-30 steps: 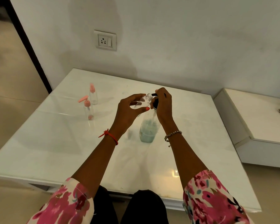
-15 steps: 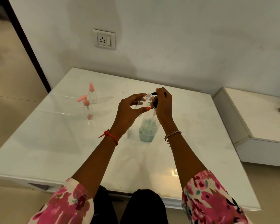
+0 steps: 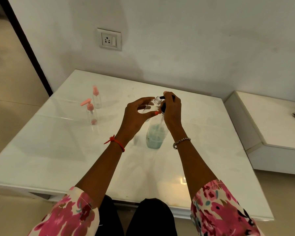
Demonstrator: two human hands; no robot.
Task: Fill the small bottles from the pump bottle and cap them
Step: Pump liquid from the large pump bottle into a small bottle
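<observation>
Two clear small bottles with pink caps stand aside on the white glossy counter, apparently finished. The left hand grips a tilted uncapped clear small bottle, mouth at the spout. The right hand presses the clear pump bottle of pale green liquid.

- white glossy table against plain white wall
- socket plate on wall above table
- low white unit right of table
- beige tiled floor left of table
</observation>
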